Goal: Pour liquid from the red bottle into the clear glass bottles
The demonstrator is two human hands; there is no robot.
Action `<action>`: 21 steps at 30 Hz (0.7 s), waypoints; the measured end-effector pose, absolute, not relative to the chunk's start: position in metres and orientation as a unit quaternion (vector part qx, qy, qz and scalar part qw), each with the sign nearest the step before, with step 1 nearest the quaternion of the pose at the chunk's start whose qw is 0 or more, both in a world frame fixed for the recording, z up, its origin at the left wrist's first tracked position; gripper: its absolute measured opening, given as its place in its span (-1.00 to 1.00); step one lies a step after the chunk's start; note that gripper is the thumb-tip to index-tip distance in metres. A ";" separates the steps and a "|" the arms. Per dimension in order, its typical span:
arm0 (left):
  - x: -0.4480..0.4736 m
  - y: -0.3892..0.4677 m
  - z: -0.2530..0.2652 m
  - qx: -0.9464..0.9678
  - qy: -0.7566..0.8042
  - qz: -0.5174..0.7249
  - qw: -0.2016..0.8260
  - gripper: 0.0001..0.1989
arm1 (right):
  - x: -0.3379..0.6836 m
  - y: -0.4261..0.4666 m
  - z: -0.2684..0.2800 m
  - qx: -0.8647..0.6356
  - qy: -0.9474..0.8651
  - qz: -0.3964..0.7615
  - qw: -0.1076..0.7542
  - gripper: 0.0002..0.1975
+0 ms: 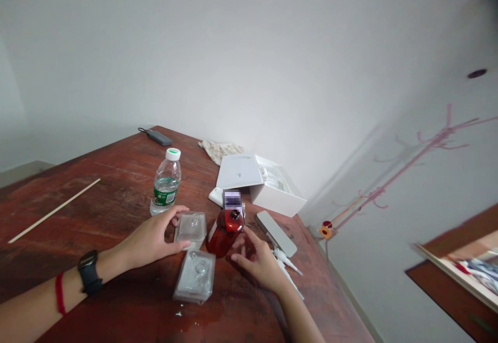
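Left hand point(153, 237) spans the rear clear box point(192, 225) on the wooden table point(120, 187), pinch not determinable; right hand point(259, 261), fingers loosely parted, is at the red bottle point(226, 235) just right of that box.

Pale walls point(218, 63) (softly shadowed) stand behind a reddish-brown wooden table point(116, 187).

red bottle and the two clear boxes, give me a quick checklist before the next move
1. Left hand at the rear clear box: ok, thumb and fingers at its edges.
2. Right hand touching the red bottle: cannot tell, fingers are right beside it.
3. Red bottle's top closed: cannot tell, blurred out.
4. Water bottle capped: ok, white cap on.
5. Table dry: not ok, drops near the front clear box.
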State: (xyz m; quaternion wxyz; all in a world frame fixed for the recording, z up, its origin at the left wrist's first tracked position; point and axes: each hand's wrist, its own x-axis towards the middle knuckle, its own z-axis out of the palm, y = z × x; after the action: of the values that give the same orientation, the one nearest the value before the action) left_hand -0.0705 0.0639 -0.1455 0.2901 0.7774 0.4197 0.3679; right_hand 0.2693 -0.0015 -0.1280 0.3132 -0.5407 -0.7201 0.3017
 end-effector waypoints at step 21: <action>-0.107 0.048 -0.121 0.769 0.357 0.444 0.289 -0.07 | 0.253 -0.020 -0.104 -0.434 -0.761 0.190 0.444 -0.78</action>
State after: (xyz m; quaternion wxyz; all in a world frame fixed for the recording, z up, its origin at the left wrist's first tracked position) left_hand -0.1066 0.0479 -0.1213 0.2885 0.7692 0.3571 0.4445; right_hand 0.2530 -0.0204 -0.1039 0.4445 -0.4336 -0.7606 0.1896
